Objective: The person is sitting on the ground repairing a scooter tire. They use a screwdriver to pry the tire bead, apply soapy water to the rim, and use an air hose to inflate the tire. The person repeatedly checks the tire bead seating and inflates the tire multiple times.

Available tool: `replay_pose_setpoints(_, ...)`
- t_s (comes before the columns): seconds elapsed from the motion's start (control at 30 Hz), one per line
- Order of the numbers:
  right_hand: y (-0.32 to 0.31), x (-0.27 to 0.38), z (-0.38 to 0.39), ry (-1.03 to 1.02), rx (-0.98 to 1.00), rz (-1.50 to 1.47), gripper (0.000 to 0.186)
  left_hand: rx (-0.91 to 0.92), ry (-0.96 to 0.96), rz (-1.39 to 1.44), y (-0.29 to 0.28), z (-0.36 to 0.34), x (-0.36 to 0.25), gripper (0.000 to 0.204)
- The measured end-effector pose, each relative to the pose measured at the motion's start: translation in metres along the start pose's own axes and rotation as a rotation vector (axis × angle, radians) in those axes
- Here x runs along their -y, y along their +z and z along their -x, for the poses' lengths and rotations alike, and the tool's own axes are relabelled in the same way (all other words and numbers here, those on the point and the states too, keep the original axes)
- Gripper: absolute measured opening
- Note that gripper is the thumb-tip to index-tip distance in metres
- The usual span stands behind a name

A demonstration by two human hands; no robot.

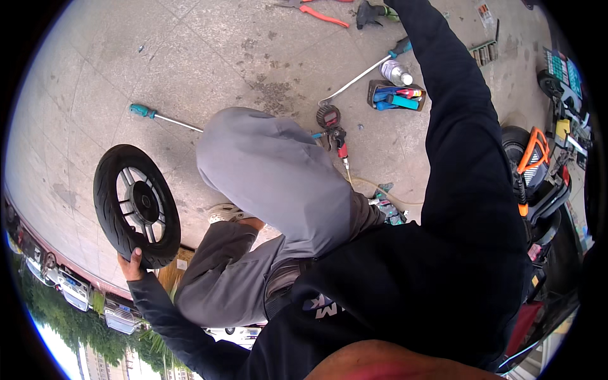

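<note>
At the left of the frame, the wheel (144, 202) was held unmounted, its tyre (106, 209) seemingly already seated, so any mounting looked not yet done. The left hand (132, 265) had its grip clamped on the tyre's lower edge; the right hand was out past the upper edge, its grip impossible to tell. Above centre, a pressure gauge (329, 117) lay apart from the wheel; whether filling was finished was unclear.
</note>
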State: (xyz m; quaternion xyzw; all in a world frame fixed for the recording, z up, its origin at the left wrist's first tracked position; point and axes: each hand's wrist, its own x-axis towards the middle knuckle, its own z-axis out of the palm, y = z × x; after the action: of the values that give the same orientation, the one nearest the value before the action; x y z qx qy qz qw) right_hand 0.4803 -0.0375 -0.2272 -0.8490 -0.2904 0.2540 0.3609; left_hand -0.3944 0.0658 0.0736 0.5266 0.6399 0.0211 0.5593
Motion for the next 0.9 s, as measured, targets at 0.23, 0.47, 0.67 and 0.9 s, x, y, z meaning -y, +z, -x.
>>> replay_pose_setpoints(0.23, -0.134, -0.020, 0.186, 0.238, -0.100, -0.061, 0.020, 0.352, 0.279, -0.412, 0.043, -0.049, -0.121, 0.104)
replay_pose_setpoints(0.47, -0.181, -0.059, 0.312, 0.461, -0.381, 0.039, 0.019, 0.354, 0.406, -0.316, 0.105, -0.176, -0.167, 0.074)
replay_pose_setpoints(0.67, -0.167, -0.086, 0.361, 0.598, -0.334, 0.122, 0.027, 0.030, 0.507, -0.562, 0.127, -0.194, -0.209, 0.088)
replay_pose_setpoints(0.9, -0.112, -0.051, 0.351, 0.416, -0.307, -0.264, 0.026, -0.222, 0.706, -0.976, 0.140, -0.216, -0.241, 0.085)
